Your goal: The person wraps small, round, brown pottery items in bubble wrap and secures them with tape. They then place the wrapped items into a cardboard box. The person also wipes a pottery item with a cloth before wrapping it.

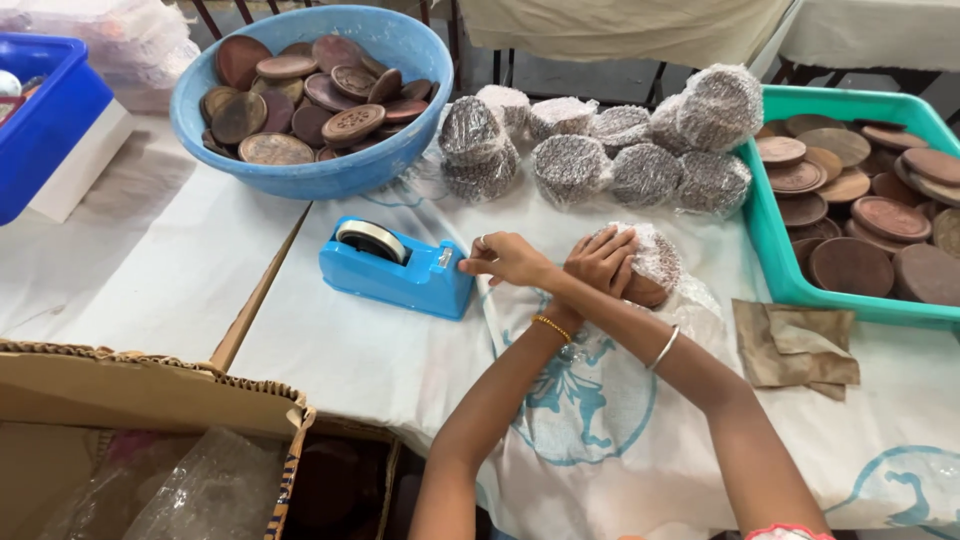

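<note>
**Wrapped disc held by crossed hands**

A bubble-wrapped disc (650,265) is pressed onto the counter (180,270) by the right hand (600,262), fingers flat together. The left hand (505,258), crossed over, has fingers pinched at the dispenser (400,270), just left of the disc.

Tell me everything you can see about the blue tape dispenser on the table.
The tape dispenser is a bright blue, plastic-looking block with a sloped top, lying flat on the white cloth-covered table, just below the blue basin of brown discs. A roll of pale tape sits upright in its slot at the left end; the cutter end points right. The right hand, crossed over the left hand, touches that cutter end with its fingertips. Nothing else touches it.
</note>
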